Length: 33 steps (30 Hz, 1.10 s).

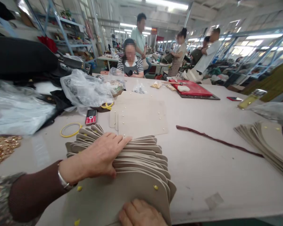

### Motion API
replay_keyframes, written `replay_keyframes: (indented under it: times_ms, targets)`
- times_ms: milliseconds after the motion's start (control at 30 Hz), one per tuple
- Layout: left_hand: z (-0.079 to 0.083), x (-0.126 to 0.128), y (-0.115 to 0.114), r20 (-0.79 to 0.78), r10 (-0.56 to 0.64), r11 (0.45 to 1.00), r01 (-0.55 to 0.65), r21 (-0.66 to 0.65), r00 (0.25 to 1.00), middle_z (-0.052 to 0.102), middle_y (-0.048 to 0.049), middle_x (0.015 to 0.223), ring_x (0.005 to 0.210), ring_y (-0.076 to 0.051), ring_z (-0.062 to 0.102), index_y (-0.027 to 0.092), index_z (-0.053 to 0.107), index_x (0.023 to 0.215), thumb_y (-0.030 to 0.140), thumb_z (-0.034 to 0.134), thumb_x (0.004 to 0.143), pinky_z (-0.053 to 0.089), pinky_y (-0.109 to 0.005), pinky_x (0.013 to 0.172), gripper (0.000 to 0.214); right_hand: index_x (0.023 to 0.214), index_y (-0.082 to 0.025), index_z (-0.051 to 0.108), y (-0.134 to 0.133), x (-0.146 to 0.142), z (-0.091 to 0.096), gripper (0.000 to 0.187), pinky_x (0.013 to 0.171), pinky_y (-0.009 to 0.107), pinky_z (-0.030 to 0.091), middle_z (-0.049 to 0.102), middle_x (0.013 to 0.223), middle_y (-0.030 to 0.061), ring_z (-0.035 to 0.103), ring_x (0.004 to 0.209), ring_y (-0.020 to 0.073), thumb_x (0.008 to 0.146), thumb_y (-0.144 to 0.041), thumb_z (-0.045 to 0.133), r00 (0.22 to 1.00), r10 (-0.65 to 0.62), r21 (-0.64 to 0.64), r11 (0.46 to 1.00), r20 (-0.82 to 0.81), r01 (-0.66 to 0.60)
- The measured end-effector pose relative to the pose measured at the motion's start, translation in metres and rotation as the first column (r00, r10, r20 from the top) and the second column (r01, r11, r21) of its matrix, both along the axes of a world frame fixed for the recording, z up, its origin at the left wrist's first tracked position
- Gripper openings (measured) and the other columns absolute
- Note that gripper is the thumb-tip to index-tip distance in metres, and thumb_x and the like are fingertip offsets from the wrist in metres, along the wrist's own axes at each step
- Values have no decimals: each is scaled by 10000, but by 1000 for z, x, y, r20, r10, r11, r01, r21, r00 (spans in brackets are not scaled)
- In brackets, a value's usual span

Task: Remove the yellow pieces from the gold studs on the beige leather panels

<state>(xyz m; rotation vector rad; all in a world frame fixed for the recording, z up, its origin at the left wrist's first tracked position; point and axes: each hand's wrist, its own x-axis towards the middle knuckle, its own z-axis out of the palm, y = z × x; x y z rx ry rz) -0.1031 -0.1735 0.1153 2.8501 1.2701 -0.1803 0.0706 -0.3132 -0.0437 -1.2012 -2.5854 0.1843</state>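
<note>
The left hand's [100,153] fingers rest parted from the thumb across one fanned stack of beige pieces [141,159], too many to count, at the bench's [195,179] near side; the right hand's [141,214] fingers curl on the front piece, where three yellow studs [156,187] show, though I cannot tell whether they grip. Beyond lies one pile of flat panels [141,117], with one red keypad phone [91,117] leftward and, rightward, one brown strip [206,136] and a second fanned stack [274,141].

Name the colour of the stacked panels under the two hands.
The stacked panels are greyish tan, seen best in the head view.
</note>
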Motion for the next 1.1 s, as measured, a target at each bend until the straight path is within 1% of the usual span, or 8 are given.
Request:
replay_keyframes:
  times_ms: [33, 100, 167, 267, 567, 733, 967, 1100]
  targets:
    - [-1, 0, 1, -4, -7, 1000, 7, 9, 1000, 578, -103, 1179, 1048, -273, 533, 165, 366, 1394, 377, 830, 545, 386, -376, 950, 991, 761, -202, 558, 3, -1, -3, 132, 405, 240, 406, 593, 615, 15, 547, 532, 168, 824, -298, 622, 1000, 10, 3, 1000, 7, -10]
    - [-3, 0, 5, -24, -13, 1000, 13, 18, 1000, 566, -110, 1215, 1088, -277, 525, 163, 339, 1407, 403, 823, 552, 368, -374, 974, 1012, 801, -193, 560, 9, 1, 2, 113, 440, 253, 417, 614, 715, 26, 543, 592, 170, 824, -281, 627, 990, 139, 21, 990, 12, -140]
    - [-2, 1, 11, -51, -14, 1000, 14, -5, 999, 549, -120, 1260, 1127, -283, 515, 162, 321, 1412, 436, 818, 547, 346, -378, 1003, 1034, 847, -179, 568, 18, 4, 17, 115, 492, 280, 446, 614, 825, 43, 540, 674, 186, 831, -274, 631, 964, 263, 31, 964, 33, -264]
    - [1, 5, 22, -91, -22, 996, 14, -87, 996, 505, -150, 1336, 1184, -298, 489, 153, 308, 1412, 497, 824, 513, 318, -385, 1034, 1092, 927, -139, 582, 29, 6, 42, 175, 595, 327, 480, 576, 869, 66, 522, 776, 217, 834, -276, 638, 933, 356, 14, 934, 58, -357]
    - [-6, 3, 36, -97, -84, 991, 73, -113, 992, 481, -162, 1347, 1201, -306, 459, 156, 266, 1428, 608, 784, 510, 294, -380, 1034, 1147, 948, -131, 599, 35, 14, 68, 147, 700, 345, 436, 570, 961, 96, 485, 854, 228, 871, -255, 614, 899, 433, -97, 899, 60, -427]
    - [-9, 5, 47, -117, -92, 988, 77, -133, 989, 494, -177, 1319, 1172, -315, 471, 135, 268, 1426, 625, 805, 437, 316, -374, 1008, 1228, 953, -146, 596, 59, 14, 83, 119, 733, 346, 413, 573, 964, 78, 459, 858, 216, 865, -225, 609, 843, 536, -187, 833, 40, -521]
    - [-13, 2, 58, -68, -105, 980, 92, -174, 992, 400, -192, 1429, 1282, -320, 390, 143, 207, 1460, 630, 787, 454, 266, -370, 1065, 1259, 885, -162, 606, 87, 7, 89, 92, 677, 343, 376, 584, 931, 58, 441, 836, 210, 885, -254, 611, 797, 591, -123, 806, 124, -578]
    - [-18, 2, 65, -69, -90, 977, 75, -199, 994, 427, -188, 1405, 1253, -328, 418, 152, 210, 1465, 646, 781, 434, 295, -375, 1045, 1278, 879, -163, 612, 94, 5, 86, 112, 692, 351, 391, 588, 961, 62, 455, 850, 217, 896, -273, 592, 772, 618, -90, 786, 149, -612]
